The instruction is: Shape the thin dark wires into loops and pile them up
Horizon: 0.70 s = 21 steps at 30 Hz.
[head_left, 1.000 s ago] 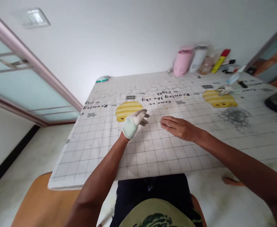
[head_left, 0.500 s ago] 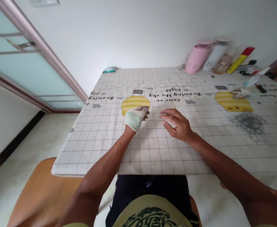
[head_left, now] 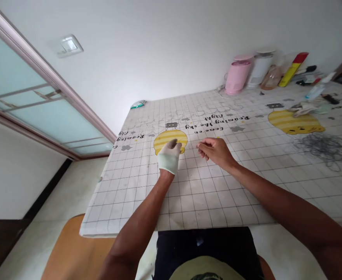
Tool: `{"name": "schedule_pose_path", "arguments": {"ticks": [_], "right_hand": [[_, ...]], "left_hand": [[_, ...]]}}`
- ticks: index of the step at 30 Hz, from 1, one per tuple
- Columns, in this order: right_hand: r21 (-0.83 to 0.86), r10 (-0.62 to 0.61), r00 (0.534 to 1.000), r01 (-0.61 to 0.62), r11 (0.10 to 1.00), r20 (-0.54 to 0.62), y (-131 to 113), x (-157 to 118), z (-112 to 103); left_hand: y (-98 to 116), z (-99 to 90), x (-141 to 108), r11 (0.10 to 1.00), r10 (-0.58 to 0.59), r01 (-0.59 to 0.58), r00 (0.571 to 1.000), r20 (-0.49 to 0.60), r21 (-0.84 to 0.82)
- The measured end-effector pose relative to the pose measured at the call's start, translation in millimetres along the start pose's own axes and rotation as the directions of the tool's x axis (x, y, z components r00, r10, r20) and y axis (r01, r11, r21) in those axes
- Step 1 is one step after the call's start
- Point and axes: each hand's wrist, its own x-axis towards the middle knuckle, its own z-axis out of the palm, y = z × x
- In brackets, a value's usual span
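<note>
My left hand [head_left: 170, 153] wears a white and mint glove with grey fingertips. It hovers over the yellow striped balloon print [head_left: 162, 137] on the tablecloth, thumb and forefinger parted, and nothing shows between them. My bare right hand [head_left: 214, 151] is a short way to its right, above the cloth, with thumb and fingertips pinched together. Whatever they hold, if anything, is too small to make out. Farther right on the table lies a loose tangle of thin dark wire or thread [head_left: 322, 148], apart from both hands.
A checked tablecloth [head_left: 135, 202] covers the table. Along the wall stand a pink cylinder [head_left: 237, 77], a white cylinder [head_left: 260, 72], a brownish bottle [head_left: 271, 77] and a yellow-red box [head_left: 293, 70]. A crumpled glove [head_left: 300, 109] and a clear bottle [head_left: 319, 88] lie right. An orange-brown chair [head_left: 71, 249] is left.
My left thumb and forefinger have parted from a pinch. My right fingers, spread before, have closed together. The camera view has tilted and shifted.
</note>
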Motion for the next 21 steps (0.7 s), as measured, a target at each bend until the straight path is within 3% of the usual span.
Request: {"name": "schedule_pose_path", "arguments": {"ticks": [2, 3, 5, 8, 11, 15, 21], "right_hand": [[-0.022, 0.015, 0.996, -0.017, 1.000, -0.090, 0, 5, 2], [-0.028, 0.012, 0.993, -0.015, 0.999, -0.120, -1, 7, 3], [-0.021, 0.009, 0.992, -0.011, 1.000, -0.130, -1, 8, 3], [0.106, 0.058, 0.996, -0.050, 0.993, -0.071, -1, 7, 4], [0.301, 0.156, 0.988, -0.150, 0.942, 0.004, 1, 5, 6], [0.417, 0.233, 0.970, -0.238, 0.877, 0.065, 2, 2, 8], [0.503, 0.261, 0.964, -0.252, 0.826, 0.054, 9, -2, 11]], "left_hand": [[2, 1.8, -7, 0.968, 0.176, -0.160, 0.982, -0.070, 0.193], [2, 4.3, -11, 0.934, 0.257, -0.237, 0.965, -0.044, 0.267], [1, 11.8, -17, 0.874, 0.343, -0.354, 0.935, 0.093, 0.332], [-3, 23.1, -21, 0.843, 0.349, -0.421, 0.902, 0.256, 0.334], [-3, 26.5, -20, 0.844, 0.335, -0.425, 0.895, 0.296, 0.327], [4, 22.4, -23, 0.878, 0.324, -0.408, 0.892, 0.315, 0.252], [13, 22.6, -23, 0.984, 0.174, -0.178, 0.893, 0.415, -0.029]]}}
